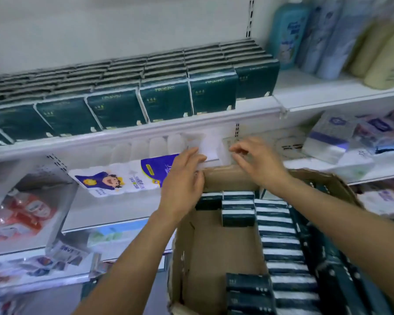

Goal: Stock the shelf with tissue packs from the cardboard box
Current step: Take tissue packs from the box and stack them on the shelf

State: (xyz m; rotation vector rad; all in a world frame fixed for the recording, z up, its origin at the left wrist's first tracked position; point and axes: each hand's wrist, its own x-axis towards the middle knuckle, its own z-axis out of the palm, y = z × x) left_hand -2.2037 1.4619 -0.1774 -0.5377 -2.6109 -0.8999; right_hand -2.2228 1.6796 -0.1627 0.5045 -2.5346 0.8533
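Apparently between loads: left grip lies flat-fingered against the far wall of the cardboard box, right grip curls (around what, I cannot tell); next, lifting tissue packs.

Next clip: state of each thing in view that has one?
cardboard box: open, partly emptied, floor bare on its left side.
tissue packs: in the box, in rows along the right.
upper shelf: stocked with dark green packs, upright in rows.
left hand: fingers straight, against the white pack.
right hand: fingers curled at that pack, grip unclear.
white pack: beyond the box, between the hands.
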